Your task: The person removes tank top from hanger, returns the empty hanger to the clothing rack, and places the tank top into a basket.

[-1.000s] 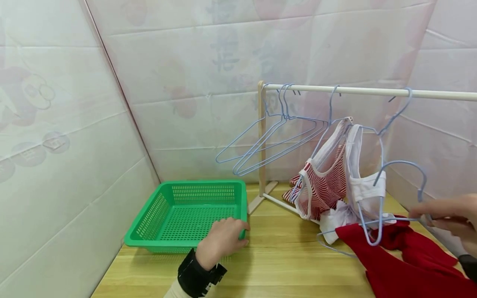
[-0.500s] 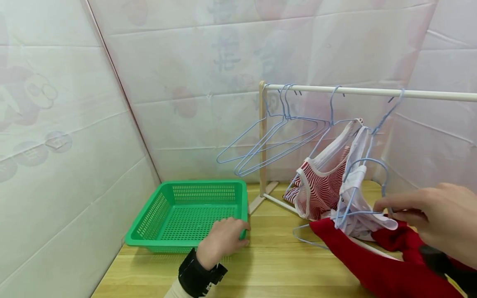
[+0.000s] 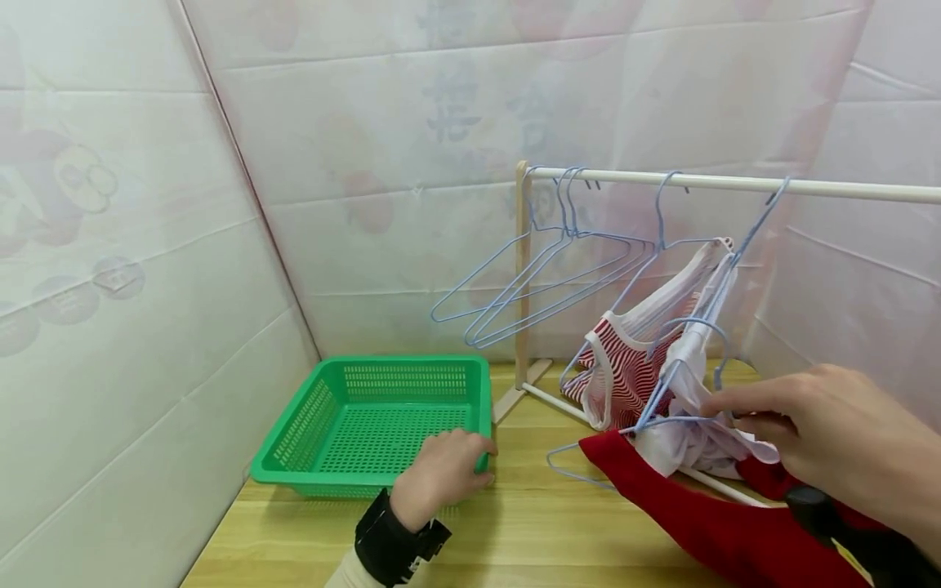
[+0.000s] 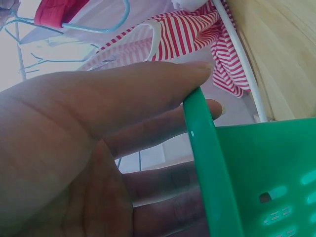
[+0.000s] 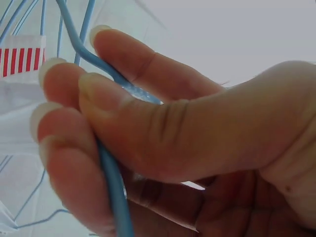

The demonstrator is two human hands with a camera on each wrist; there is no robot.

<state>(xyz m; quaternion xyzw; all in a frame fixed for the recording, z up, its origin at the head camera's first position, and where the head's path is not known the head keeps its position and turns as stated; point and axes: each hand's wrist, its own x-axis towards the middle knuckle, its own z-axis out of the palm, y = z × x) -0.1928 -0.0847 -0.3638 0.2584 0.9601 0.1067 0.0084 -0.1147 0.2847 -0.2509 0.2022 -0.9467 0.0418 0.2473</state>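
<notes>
Your right hand (image 3: 831,433) pinches a blue hanger (image 5: 112,185) carrying a red garment (image 3: 706,523); your left hand (image 3: 441,469) grips the green basket (image 3: 331,478) by its rim.

You can read no text for certain: the faint bluish characters (image 3: 452,114) on the far sheet (image 3: 353,106) are too pale, the marks in the roundels (image 3: 66,301) on the left sheet (image 3: 176,310) too blurred

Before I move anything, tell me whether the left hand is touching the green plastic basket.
Touching: the left wrist view shows the left hand gripping the green plastic basket, fingers passing behind its rim.
</notes>
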